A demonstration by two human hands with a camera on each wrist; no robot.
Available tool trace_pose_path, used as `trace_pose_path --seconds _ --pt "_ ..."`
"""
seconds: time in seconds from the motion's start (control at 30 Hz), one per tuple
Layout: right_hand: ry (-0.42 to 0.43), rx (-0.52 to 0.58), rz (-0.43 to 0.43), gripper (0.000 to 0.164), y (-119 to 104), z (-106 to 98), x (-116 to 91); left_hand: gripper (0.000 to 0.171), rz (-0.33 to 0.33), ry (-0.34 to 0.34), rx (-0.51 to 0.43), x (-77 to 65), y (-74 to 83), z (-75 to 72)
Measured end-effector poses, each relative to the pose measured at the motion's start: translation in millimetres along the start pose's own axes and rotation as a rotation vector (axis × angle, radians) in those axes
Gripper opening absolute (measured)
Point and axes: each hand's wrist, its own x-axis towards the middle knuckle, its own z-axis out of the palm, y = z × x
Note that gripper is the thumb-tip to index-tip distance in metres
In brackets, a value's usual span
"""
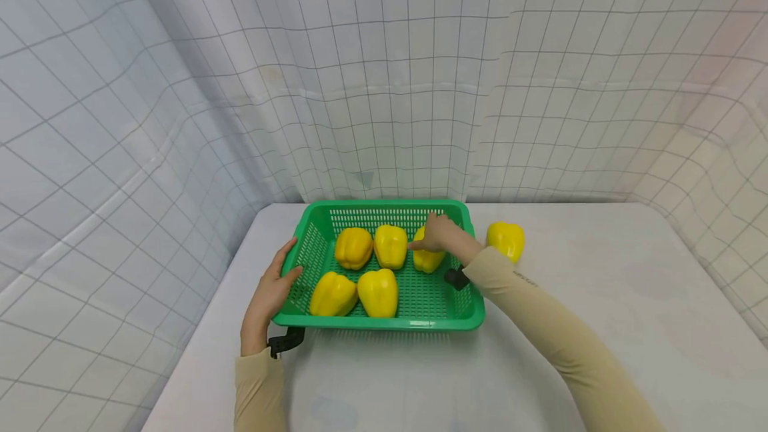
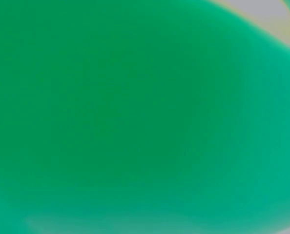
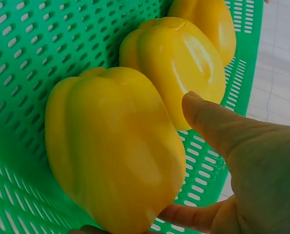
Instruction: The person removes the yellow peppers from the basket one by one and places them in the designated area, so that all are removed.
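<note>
A green plastic basket with slotted walls holds several yellow bell peppers. My left hand grips its left rim, thumb on the inner side and fingers on the outer. Green fills the left wrist view, too blurred for detail. At the basket's right rear, my right hand is over a bell pepper. In the right wrist view its fingers touch that pepper's lower edge, partly hidden behind it. The straight thumb stands apart from this pepper, in front of the neighbouring bell pepper.
Another yellow bell pepper lies on the white table, just outside the basket's right wall. Inside, two bell peppers sit along the front left, one of them a bell pepper near the middle. White grid-patterned curtains enclose the table's back and sides.
</note>
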Motion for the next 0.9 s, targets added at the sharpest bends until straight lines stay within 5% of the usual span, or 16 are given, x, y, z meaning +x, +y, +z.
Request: trace_pose_path --seconds 0.33,0.6,0.9 --pt "0.025 -0.024 -0.020 0.102 9 18 26 0.061 0.009 0.000 -0.004 0.8 -1.3 0.4" --pt "0.021 0.041 -0.023 0.093 1 12 4 0.061 0.011 0.000 0.005 0.2 -1.4 -0.2" --pt "0.037 0.100 -0.040 0.093 5 16 4 0.062 -0.004 -0.010 0.000 -0.2 -1.5 0.5"
